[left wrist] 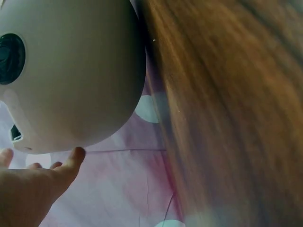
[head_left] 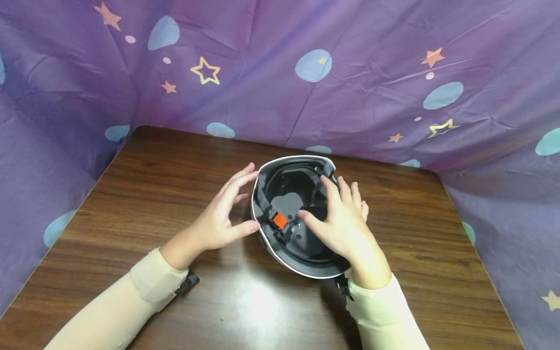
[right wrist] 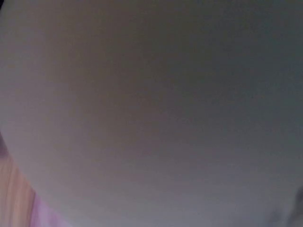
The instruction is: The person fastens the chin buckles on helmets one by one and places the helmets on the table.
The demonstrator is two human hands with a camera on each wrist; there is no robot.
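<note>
A white helmet [head_left: 302, 270] lies upside down on the wooden table, its black padded inside facing up. Inside it, a black chin strap carries an orange buckle [head_left: 280, 220]. Beside the helmet's left rim is my left hand [head_left: 220, 216], thumb and fingers spread, the tips right at the edge. My right hand [head_left: 347, 226] reaches over the right rim with loosely spread fingers, its thumb above the inside. The smooth outer shell [left wrist: 80, 80] with a round black part [left wrist: 10, 57] fills much of the left wrist view. Blurred shell [right wrist: 151, 113] takes up nearly all of the right wrist view.
The brown wooden table [head_left: 175, 165] extends around the helmet on all sides. Behind it and at both sides hangs a purple curtain [head_left: 262, 87] with stars and blue spots. A bright light reflection shows on the tabletop in front of the helmet.
</note>
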